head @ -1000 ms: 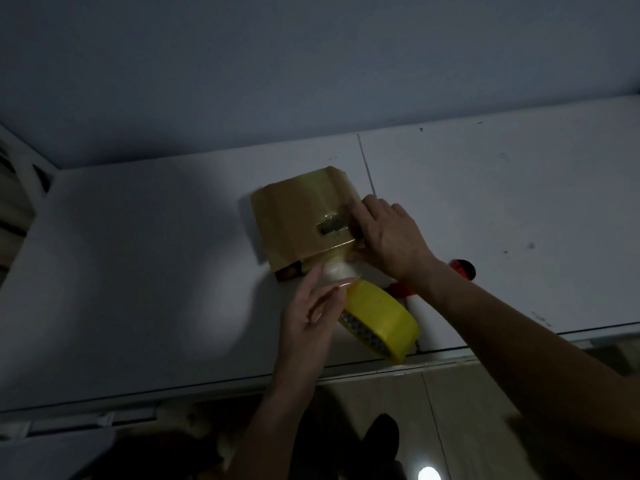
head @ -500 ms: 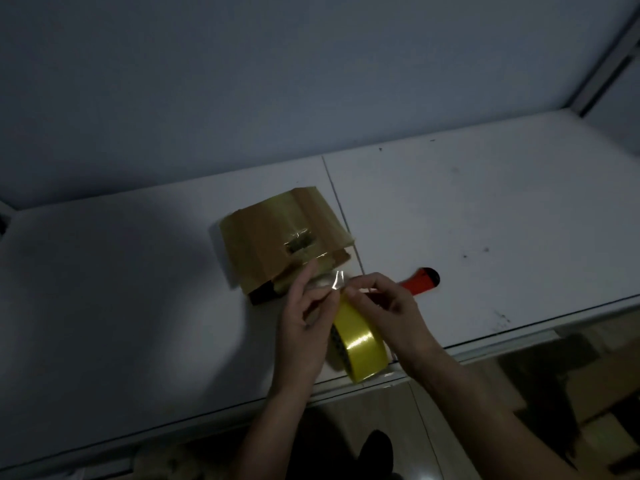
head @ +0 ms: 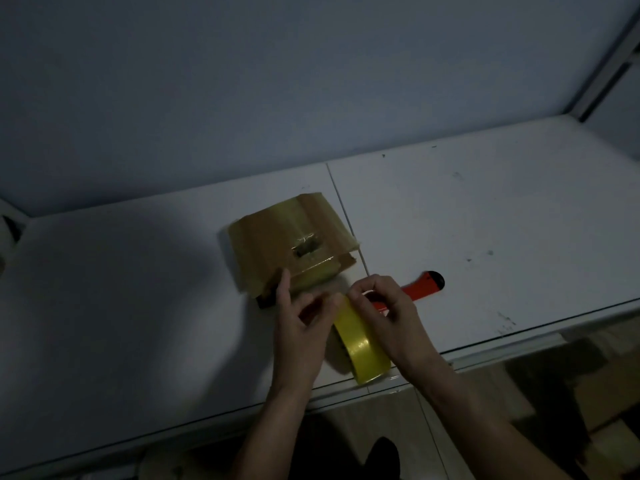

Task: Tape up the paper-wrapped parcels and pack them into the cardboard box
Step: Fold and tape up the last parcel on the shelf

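A brown paper-wrapped parcel [head: 284, 244], partly covered in shiny tape, lies on the white table [head: 138, 306]. Just in front of it a yellow tape roll [head: 363, 344] stands on edge near the table's front edge. My left hand [head: 299, 327] is at the roll's left side, its fingers at the tape strip that runs to the parcel. My right hand [head: 384, 313] grips the top of the roll with curled fingers. The light is dim and the strip itself is hard to make out.
A red-handled tool [head: 420, 285] lies on the table right behind my right hand. A wall rises behind the table. Cardboard boxes [head: 588, 386] sit on the floor at lower right, below the table edge.
My right hand left the parcel and came down onto the tape roll. The roll turned more upright, and the view shifted to the right.
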